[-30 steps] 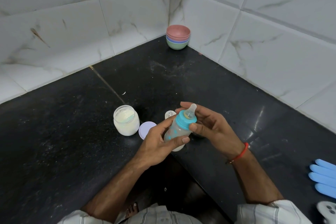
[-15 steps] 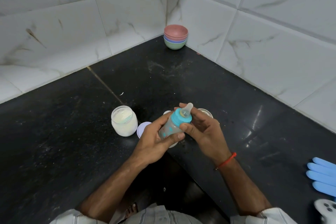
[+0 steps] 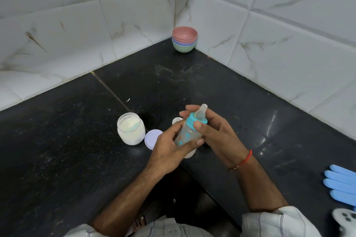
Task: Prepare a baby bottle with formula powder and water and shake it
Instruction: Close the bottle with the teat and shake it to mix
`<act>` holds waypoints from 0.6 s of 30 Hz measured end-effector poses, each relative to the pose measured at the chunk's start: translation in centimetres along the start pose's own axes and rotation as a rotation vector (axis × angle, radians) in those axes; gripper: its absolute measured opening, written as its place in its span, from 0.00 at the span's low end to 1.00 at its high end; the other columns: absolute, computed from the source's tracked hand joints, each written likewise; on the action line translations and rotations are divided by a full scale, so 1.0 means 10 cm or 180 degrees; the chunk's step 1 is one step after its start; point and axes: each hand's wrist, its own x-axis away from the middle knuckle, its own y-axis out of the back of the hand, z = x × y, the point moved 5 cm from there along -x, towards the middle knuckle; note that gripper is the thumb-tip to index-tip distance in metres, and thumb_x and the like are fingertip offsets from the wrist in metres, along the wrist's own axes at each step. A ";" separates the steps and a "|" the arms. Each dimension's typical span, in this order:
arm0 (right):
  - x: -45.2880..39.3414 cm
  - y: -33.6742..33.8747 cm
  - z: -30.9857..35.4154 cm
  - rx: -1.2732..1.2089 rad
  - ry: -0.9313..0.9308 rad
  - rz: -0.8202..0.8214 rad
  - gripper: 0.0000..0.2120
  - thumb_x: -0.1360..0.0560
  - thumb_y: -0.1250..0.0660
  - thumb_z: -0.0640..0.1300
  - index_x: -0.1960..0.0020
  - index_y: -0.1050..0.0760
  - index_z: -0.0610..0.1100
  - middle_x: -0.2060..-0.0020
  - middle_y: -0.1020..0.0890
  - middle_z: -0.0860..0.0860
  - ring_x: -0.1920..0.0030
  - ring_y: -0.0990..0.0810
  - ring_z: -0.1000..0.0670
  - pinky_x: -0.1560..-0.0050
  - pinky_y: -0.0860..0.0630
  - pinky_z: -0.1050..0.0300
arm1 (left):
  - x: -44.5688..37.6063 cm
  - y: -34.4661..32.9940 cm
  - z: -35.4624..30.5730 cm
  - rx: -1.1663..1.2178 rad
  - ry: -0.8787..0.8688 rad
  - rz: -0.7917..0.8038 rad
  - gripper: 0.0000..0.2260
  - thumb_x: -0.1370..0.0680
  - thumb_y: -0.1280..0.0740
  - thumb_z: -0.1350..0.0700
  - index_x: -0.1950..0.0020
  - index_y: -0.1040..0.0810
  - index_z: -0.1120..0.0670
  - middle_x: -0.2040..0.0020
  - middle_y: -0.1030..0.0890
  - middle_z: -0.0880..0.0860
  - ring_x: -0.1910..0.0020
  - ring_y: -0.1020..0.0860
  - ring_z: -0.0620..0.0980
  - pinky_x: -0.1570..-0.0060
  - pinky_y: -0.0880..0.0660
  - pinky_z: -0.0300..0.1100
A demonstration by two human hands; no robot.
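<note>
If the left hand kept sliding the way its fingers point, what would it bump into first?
Probably the right hand, just past the baby bottle the left hand already grips. Depth is hard to judge.

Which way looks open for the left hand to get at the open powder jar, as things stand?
Probably yes, once freed: the left hand holds the bottle, and the open jar stands just to its left with bare counter between. Only the lid lies nearby.

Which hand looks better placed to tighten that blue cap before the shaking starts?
The right hand, probably. Its thumb and fingers already sit on the blue cap, ready to twist. The left hand wraps the bottle body, so it suits steadying instead.
</note>
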 end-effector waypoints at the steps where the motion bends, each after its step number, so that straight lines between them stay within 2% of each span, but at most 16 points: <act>1: 0.02 0.02 0.00 -0.0067 -0.0049 0.0094 0.23 0.21 0.36 0.38 0.26 0.30 0.39 0.31 0.21 0.41 0.31 0.22 0.39 0.33 0.23 0.41 | 0.00 0.00 0.03 0.0093 0.0083 0.0043 0.22 0.31 0.23 0.46 0.38 0.22 0.42 0.44 0.15 0.41 0.43 0.18 0.39 0.46 0.23 0.35; 3: 0.03 0.07 0.00 -0.0066 -0.0111 0.0211 0.23 0.20 0.38 0.38 0.25 0.32 0.38 0.30 0.22 0.40 0.29 0.24 0.37 0.30 0.25 0.40 | 0.01 0.01 0.07 0.0264 0.0195 0.0231 0.21 0.30 0.26 0.45 0.38 0.22 0.44 0.44 0.15 0.43 0.42 0.17 0.42 0.44 0.22 0.39; 5: 0.03 0.11 0.02 0.0055 -0.0126 0.0259 0.24 0.21 0.36 0.41 0.25 0.31 0.38 0.31 0.21 0.41 0.30 0.23 0.38 0.30 0.25 0.42 | 0.02 0.01 0.09 0.0300 0.0236 0.0422 0.20 0.28 0.27 0.46 0.36 0.22 0.45 0.43 0.15 0.45 0.41 0.17 0.44 0.43 0.21 0.40; 7: 0.01 0.11 0.00 0.0127 -0.0162 0.0221 0.25 0.22 0.32 0.43 0.27 0.29 0.39 0.33 0.19 0.42 0.32 0.21 0.39 0.32 0.23 0.44 | 0.03 0.01 0.09 0.0258 0.0208 0.0406 0.19 0.27 0.28 0.47 0.36 0.22 0.45 0.43 0.15 0.44 0.42 0.17 0.43 0.44 0.21 0.38; 12: -0.02 0.02 -0.11 0.0063 -0.0058 -0.0561 0.21 0.23 0.31 0.34 0.31 0.24 0.38 0.40 0.15 0.41 0.39 0.15 0.43 0.43 0.17 0.54 | 0.00 0.01 0.03 -0.0149 -0.0177 -0.0189 0.17 0.25 0.25 0.52 0.39 0.24 0.39 0.48 0.16 0.39 0.49 0.17 0.38 0.51 0.22 0.33; 15: 0.01 -0.06 -0.14 0.0168 0.0121 -0.0917 0.17 0.24 0.30 0.30 0.36 0.21 0.40 0.48 0.12 0.48 0.46 0.13 0.49 0.50 0.17 0.59 | -0.01 0.04 0.00 -0.0630 -0.0577 -0.0386 0.19 0.23 0.26 0.52 0.35 0.25 0.41 0.45 0.17 0.40 0.45 0.19 0.40 0.48 0.21 0.35; 18: 0.03 -0.10 -0.09 0.0195 0.0249 -0.1042 0.18 0.25 0.28 0.31 0.36 0.21 0.38 0.48 0.12 0.50 0.45 0.13 0.51 0.52 0.18 0.62 | -0.04 0.09 -0.02 -0.0748 -0.0617 -0.0320 0.21 0.23 0.26 0.51 0.33 0.26 0.41 0.41 0.19 0.41 0.41 0.20 0.42 0.46 0.20 0.37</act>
